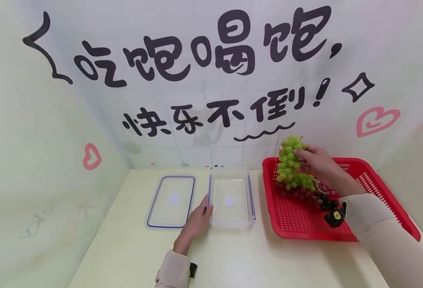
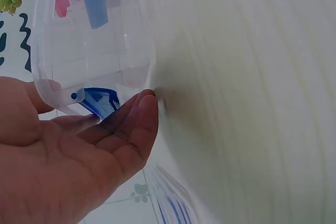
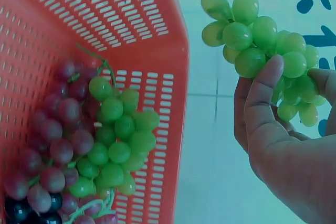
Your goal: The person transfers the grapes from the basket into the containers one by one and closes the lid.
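My right hand holds a bunch of green grapes above the back left part of a red plastic basket. In the right wrist view, thumb and fingers close round that bunch. My left hand grips the left side of a clear plastic container. The left wrist view shows its thumb at the container's corner and its curled fingers by a blue-edged side latch. Inside the basket lie another green bunch, reddish-purple grapes and some black grapes.
A clear lid with a blue seal lies flat on the pale table, left of the container. A printed wall covering with large black characters rises behind the table. The basket takes up the right side.
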The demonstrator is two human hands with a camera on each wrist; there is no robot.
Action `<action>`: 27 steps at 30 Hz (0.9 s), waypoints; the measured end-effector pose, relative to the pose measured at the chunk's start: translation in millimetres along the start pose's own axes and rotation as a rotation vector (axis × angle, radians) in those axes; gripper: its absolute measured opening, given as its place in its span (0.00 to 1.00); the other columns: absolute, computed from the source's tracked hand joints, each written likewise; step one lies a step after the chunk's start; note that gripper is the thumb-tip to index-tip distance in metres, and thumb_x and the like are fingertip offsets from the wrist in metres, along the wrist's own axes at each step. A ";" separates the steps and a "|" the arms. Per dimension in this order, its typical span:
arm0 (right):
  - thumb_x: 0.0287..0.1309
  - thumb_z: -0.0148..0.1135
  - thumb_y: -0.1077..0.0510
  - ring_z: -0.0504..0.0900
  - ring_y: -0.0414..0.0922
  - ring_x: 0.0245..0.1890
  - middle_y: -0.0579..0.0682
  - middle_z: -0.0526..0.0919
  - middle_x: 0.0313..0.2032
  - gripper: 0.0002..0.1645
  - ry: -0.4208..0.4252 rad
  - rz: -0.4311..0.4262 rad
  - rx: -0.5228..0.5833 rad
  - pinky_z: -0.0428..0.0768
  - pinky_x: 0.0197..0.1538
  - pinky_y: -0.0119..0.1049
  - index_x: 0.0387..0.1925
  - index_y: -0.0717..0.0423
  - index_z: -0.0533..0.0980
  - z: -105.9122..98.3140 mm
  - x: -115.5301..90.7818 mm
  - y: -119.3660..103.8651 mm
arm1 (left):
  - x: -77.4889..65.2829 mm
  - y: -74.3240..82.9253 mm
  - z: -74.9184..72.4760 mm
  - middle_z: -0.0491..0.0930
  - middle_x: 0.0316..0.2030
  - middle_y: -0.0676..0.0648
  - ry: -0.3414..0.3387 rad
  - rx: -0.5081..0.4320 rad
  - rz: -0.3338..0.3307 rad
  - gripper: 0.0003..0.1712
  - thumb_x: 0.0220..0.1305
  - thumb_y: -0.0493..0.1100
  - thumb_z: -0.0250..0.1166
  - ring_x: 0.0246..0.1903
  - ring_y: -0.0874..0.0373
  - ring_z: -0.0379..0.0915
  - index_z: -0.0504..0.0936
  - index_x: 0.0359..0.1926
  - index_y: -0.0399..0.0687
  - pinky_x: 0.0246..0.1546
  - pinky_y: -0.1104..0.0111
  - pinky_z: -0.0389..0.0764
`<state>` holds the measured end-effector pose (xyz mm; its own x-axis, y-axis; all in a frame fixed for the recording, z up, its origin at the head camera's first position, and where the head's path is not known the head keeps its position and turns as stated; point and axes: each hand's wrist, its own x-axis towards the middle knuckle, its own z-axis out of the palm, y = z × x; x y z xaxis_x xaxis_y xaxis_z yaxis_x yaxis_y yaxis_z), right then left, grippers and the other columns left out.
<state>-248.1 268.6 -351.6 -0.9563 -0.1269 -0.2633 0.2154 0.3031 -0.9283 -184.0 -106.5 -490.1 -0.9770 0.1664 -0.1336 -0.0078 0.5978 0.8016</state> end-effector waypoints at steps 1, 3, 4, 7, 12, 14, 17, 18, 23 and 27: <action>0.73 0.48 0.40 0.75 0.41 0.45 0.50 0.68 0.46 0.39 -0.005 0.000 0.015 0.81 0.53 0.34 0.73 0.59 0.55 1.2 0.2 -0.9 | -0.3 0.4 0.2 0.67 0.67 0.31 0.003 -0.002 0.005 0.33 0.80 0.49 0.44 0.64 0.40 0.66 0.52 0.77 0.39 0.64 0.44 0.66; 0.74 0.48 0.41 0.75 0.40 0.44 0.49 0.67 0.44 0.38 -0.015 -0.002 0.041 0.81 0.54 0.35 0.73 0.59 0.55 3.3 1.1 -3.3 | 0.8 2.4 0.1 0.66 0.68 0.31 0.007 -0.012 0.013 0.33 0.80 0.49 0.44 0.66 0.40 0.64 0.51 0.77 0.40 0.65 0.44 0.65; 0.74 0.48 0.41 0.75 0.40 0.44 0.49 0.67 0.43 0.38 -0.021 -0.001 0.065 0.81 0.54 0.35 0.73 0.59 0.55 4.5 1.8 -4.8 | 1.8 3.8 0.0 0.66 0.68 0.31 0.008 -0.018 0.014 0.33 0.80 0.50 0.44 0.66 0.40 0.64 0.51 0.77 0.40 0.65 0.44 0.65; 0.74 0.49 0.42 0.76 0.40 0.44 0.49 0.68 0.47 0.39 -0.030 0.012 0.114 0.81 0.53 0.34 0.74 0.59 0.54 8.1 3.5 -8.8 | 5.3 7.0 0.4 0.69 0.66 0.31 0.002 -0.020 0.026 0.33 0.80 0.49 0.44 0.61 0.42 0.68 0.51 0.77 0.39 0.63 0.46 0.67; 0.76 0.45 0.44 0.75 0.39 0.40 0.52 0.68 0.51 0.37 -0.045 0.034 0.185 0.80 0.46 0.30 0.74 0.61 0.52 18.9 5.9 -11.8 | 8.2 8.6 2.3 0.69 0.66 0.31 -0.017 -0.009 0.039 0.33 0.80 0.49 0.43 0.61 0.43 0.67 0.51 0.77 0.40 0.63 0.46 0.67; 0.77 0.42 0.46 0.75 0.40 0.40 0.53 0.68 0.51 0.34 -0.049 0.040 0.194 0.79 0.46 0.30 0.73 0.62 0.53 26.4 8.0 -12.1 | 8.0 8.1 1.7 0.68 0.66 0.31 -0.017 -0.004 0.044 0.33 0.80 0.49 0.43 0.62 0.41 0.67 0.51 0.77 0.39 0.63 0.45 0.67; 0.77 0.41 0.48 0.74 0.42 0.43 0.53 0.69 0.52 0.32 -0.058 0.073 0.219 0.79 0.47 0.30 0.71 0.64 0.55 42.0 14.1 -12.2 | 5.6 5.4 0.0 0.66 0.67 0.30 -0.012 0.011 0.030 0.33 0.80 0.49 0.44 0.65 0.39 0.65 0.51 0.77 0.39 0.64 0.44 0.65; 0.77 0.41 0.49 0.73 0.43 0.45 0.53 0.69 0.52 0.32 -0.062 0.089 0.232 0.78 0.47 0.30 0.71 0.64 0.55 47.7 16.7 -12.0 | 4.5 4.3 -0.6 0.66 0.67 0.29 -0.011 0.014 0.023 0.33 0.80 0.49 0.44 0.65 0.38 0.65 0.51 0.77 0.39 0.64 0.44 0.65; 0.76 0.41 0.49 0.70 0.46 0.47 0.53 0.67 0.54 0.30 -0.053 0.149 0.326 0.75 0.44 0.29 0.71 0.60 0.57 71.2 28.3 -10.2 | 1.1 -0.3 -0.9 0.72 0.60 0.28 -0.011 0.024 0.023 0.33 0.80 0.49 0.43 0.58 0.42 0.69 0.51 0.77 0.37 0.60 0.47 0.69; 0.77 0.37 0.48 0.68 0.45 0.45 0.51 0.67 0.50 0.27 -0.050 0.164 0.359 0.72 0.42 0.31 0.69 0.57 0.58 83.8 32.5 -10.9 | 0.1 -0.4 0.3 0.72 0.61 0.29 -0.014 0.010 0.029 0.34 0.80 0.50 0.43 0.60 0.42 0.69 0.51 0.77 0.38 0.61 0.47 0.68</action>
<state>-264.9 182.0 -372.0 -0.8946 -0.1531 -0.4197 0.4281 -0.0251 -0.9034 -184.0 -106.5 -490.6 -0.9736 0.1950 -0.1186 0.0229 0.6007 0.7991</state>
